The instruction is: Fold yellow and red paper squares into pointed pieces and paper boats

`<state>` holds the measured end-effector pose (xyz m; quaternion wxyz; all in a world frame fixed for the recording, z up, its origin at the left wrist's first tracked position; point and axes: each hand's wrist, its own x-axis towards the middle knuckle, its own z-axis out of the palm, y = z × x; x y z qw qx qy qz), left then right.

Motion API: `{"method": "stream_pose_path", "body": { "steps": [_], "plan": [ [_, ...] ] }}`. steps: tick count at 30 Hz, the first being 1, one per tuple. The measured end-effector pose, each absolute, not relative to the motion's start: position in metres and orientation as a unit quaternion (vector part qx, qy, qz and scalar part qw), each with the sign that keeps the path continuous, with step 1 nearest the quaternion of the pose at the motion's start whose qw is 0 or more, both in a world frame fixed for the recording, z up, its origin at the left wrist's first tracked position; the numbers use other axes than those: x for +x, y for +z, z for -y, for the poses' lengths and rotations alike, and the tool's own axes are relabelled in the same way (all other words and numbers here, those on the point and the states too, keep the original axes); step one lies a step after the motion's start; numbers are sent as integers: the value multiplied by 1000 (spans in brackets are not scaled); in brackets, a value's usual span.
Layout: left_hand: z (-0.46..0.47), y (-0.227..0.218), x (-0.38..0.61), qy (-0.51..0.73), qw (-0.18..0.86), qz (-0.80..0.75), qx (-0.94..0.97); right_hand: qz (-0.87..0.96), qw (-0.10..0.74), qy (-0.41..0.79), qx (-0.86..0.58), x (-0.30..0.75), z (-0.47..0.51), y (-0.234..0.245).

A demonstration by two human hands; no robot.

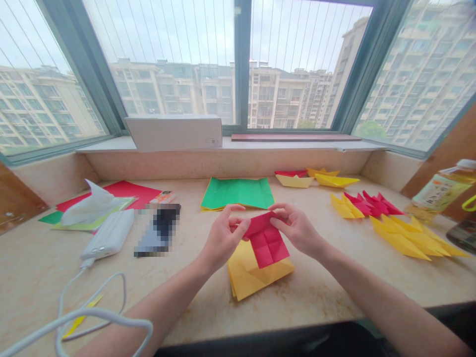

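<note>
A creased red paper (268, 245) hangs between my two hands, its upper edge folded over. My left hand (225, 235) pinches the upper left corner between thumb and fingers. At the upper right corner, my right hand (295, 225) holds the paper in the same way. Beneath it, folded yellow paper (247, 280) lies on the table, partly covered by the red piece. Just beyond my hands are green sheets (240, 193) with crease lines, with a yellow edge showing under them.
Folded paper boats (336, 180) stand at the back right. Nearer are red folded pieces (372, 203), yellow folded pieces (416, 238) and a bottle (442, 188). On the left lie a white power bank (109, 235), a cable (107, 313), a blurred-out dark object (158, 230) and red paper (130, 193).
</note>
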<state>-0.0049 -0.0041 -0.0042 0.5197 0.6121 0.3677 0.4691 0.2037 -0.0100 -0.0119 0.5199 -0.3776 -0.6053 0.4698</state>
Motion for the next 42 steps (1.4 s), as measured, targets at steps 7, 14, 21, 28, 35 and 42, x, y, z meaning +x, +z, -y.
{"method": "stream_pose_path", "body": {
  "steps": [7, 14, 21, 28, 35, 42],
  "plan": [
    [3, -6, -6, 359, 503, -381, 687, 602, 491, 475, -413, 206, 13, -8],
    [6, -4, -9, 273, 405, -352, 799, 701, 449, 393, -390, 196, 19, -13],
    [0, 3, -14, 371, 472, -364, 712, 795, 406, 280, -352, 214, 19, -7],
    [-4, -4, -13, 428, 382, -409, 710, 862, 348, 221, -294, 215, 17, -5],
    [-10, -4, -16, 448, 394, -419, 684, 847, 357, 250, -303, 208, 21, -1],
    [-8, -3, -15, 443, 400, -413, 688, 837, 375, 242, -319, 206, 19, -5]
  ]
}}
